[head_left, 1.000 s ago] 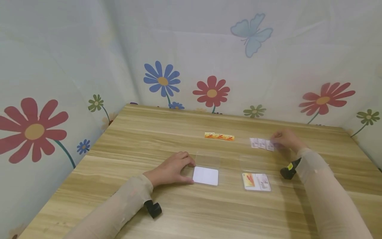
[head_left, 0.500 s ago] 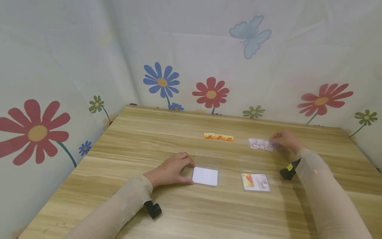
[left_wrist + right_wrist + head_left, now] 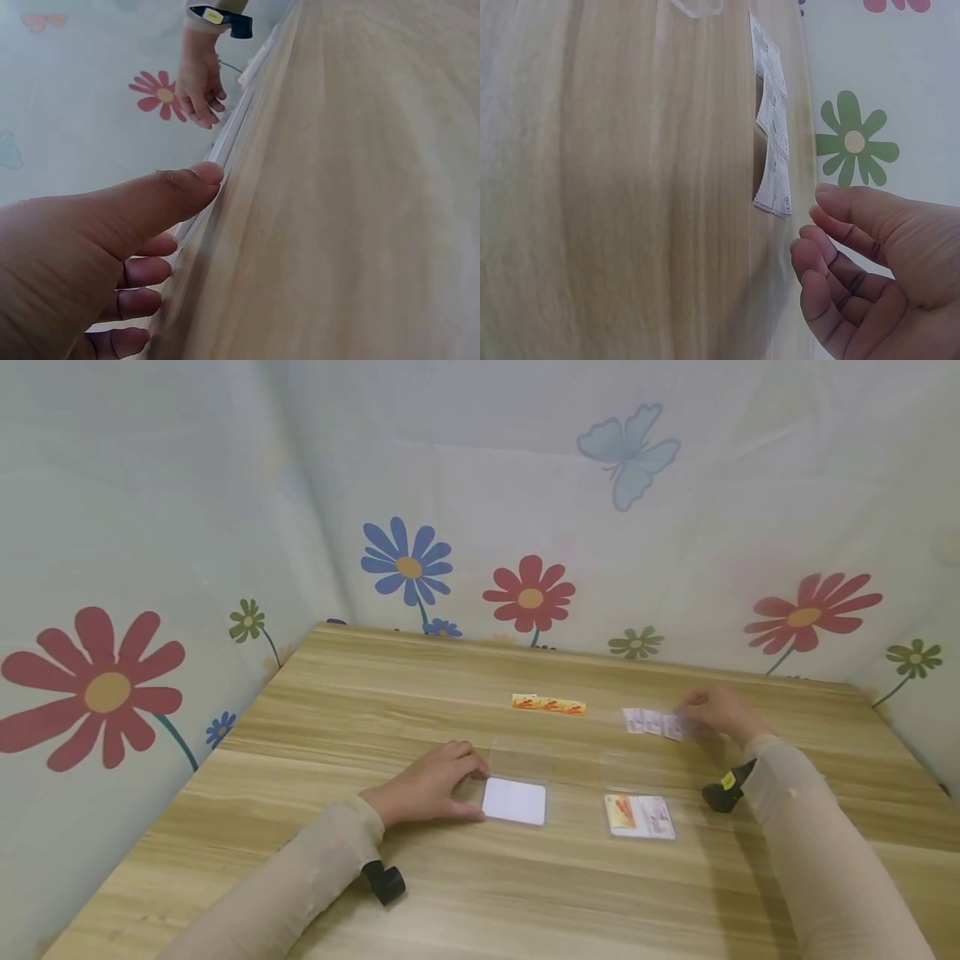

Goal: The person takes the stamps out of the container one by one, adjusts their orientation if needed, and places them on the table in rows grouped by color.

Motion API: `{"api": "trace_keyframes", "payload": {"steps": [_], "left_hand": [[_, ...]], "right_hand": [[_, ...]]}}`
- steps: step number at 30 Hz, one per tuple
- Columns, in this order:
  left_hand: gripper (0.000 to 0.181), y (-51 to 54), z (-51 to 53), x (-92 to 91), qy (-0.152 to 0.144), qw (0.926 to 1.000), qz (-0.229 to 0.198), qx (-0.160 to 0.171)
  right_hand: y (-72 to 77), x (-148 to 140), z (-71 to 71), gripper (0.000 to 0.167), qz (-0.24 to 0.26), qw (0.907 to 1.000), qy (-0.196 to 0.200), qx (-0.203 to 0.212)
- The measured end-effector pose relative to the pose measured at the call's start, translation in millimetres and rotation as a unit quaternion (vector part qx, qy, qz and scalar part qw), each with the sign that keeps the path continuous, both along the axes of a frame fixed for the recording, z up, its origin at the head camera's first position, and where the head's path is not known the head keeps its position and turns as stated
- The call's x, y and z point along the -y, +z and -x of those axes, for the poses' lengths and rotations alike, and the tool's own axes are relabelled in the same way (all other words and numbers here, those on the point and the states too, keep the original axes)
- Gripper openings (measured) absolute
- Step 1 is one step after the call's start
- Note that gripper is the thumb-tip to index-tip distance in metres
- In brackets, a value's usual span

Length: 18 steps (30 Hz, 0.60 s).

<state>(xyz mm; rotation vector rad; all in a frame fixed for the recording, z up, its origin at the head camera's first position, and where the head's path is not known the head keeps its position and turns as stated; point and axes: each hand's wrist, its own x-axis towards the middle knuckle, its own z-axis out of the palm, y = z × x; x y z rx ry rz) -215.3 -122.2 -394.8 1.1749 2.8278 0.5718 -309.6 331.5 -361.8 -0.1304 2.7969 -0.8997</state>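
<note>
My left hand (image 3: 438,783) rests on the table, thumb and forefinger touching the left edge of a flat clear case (image 3: 514,802) with a white inside. In the left wrist view, the thumb (image 3: 169,195) lies against the case's pale edge (image 3: 232,131). My right hand (image 3: 716,714) hovers by the right end of an overlapping row of pale lilac packets (image 3: 651,723). The right wrist view has its loosely bent fingers (image 3: 817,296) a little apart from those packets (image 3: 772,142), holding nothing. A second clear case (image 3: 640,817) contains one yellow-orange and one lilac piece.
A row of yellow-orange packets (image 3: 549,704) lies farther back on the wooden table (image 3: 480,893). Clear lids (image 3: 521,758) lie folded back behind both cases. A flowered cloth wall (image 3: 465,468) stands along the table's back and left.
The view has shifted very slightly. Both hands keep almost the same places, the left at the white-lined case and the right beside the lilac packets.
</note>
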Motion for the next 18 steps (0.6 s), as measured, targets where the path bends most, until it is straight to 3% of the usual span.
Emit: {"api": "trace_keyframes", "payload": {"steps": [18], "left_hand": [[0.053,10.1,-1.7,-0.6,0.001,0.9998,0.005,0.021]], "right_hand": [[7.5,-1.5,-12.2,0.042,-0.01,0.9995,-0.015,-0.024]]}}
